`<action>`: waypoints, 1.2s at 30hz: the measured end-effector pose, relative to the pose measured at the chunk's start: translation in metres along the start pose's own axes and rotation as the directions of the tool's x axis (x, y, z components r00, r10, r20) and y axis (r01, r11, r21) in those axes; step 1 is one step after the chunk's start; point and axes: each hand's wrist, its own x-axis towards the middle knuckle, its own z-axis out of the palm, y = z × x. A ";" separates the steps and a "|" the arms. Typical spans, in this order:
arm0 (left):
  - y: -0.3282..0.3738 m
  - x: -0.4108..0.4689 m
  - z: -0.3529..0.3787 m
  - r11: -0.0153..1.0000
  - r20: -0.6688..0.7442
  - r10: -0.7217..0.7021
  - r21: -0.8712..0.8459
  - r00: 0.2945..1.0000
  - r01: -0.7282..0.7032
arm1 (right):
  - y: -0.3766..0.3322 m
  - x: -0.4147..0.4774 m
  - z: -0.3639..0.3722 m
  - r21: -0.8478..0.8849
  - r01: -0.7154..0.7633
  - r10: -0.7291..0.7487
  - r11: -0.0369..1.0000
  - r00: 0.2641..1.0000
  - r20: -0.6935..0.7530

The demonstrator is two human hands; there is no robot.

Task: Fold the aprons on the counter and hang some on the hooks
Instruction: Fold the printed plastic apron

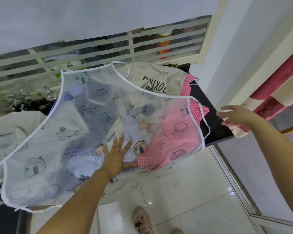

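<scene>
apron (91,119) lying spread mid-frame over the counter (218,132) pile (156,73) | you are pressing it, left hand (116,156) fingers splayed | right hand (233,117) hovering at right, fingers apart | sheer, limp, likely slippery: try pinching the white hem (61,85)

Right hand (233,116) fingers blurred; shoe (142,222) cut off.

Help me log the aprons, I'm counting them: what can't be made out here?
- Head view: pile under the translucent apron is veiled; apron count unclear.
- Beige apron: lettering is partly covered by it.
- Right hand is blurred; contact unclear.
- Hooks: out of frame.
</scene>
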 end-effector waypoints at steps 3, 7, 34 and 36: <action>0.014 0.001 -0.018 0.997 0.071 -0.075 0.014 0.995 0.075 | -0.001 -0.007 0.025 -0.224 -0.128 0.143 0.966 0.988 0.053; 0.049 0.002 -0.035 0.968 0.131 -0.247 0.088 0.960 0.236 | 0.025 -0.009 0.078 -0.333 -0.168 0.183 0.928 0.983 0.013; 0.056 -0.003 -0.010 0.946 0.256 -0.281 -0.086 0.925 0.312 | 0.126 -0.006 0.101 -0.121 -0.112 0.140 0.986 0.957 0.253; 0.054 -0.001 -0.007 0.946 0.243 -0.283 -0.088 0.928 0.312 | 0.139 -0.010 0.120 -0.119 -0.045 0.073 0.992 0.968 0.238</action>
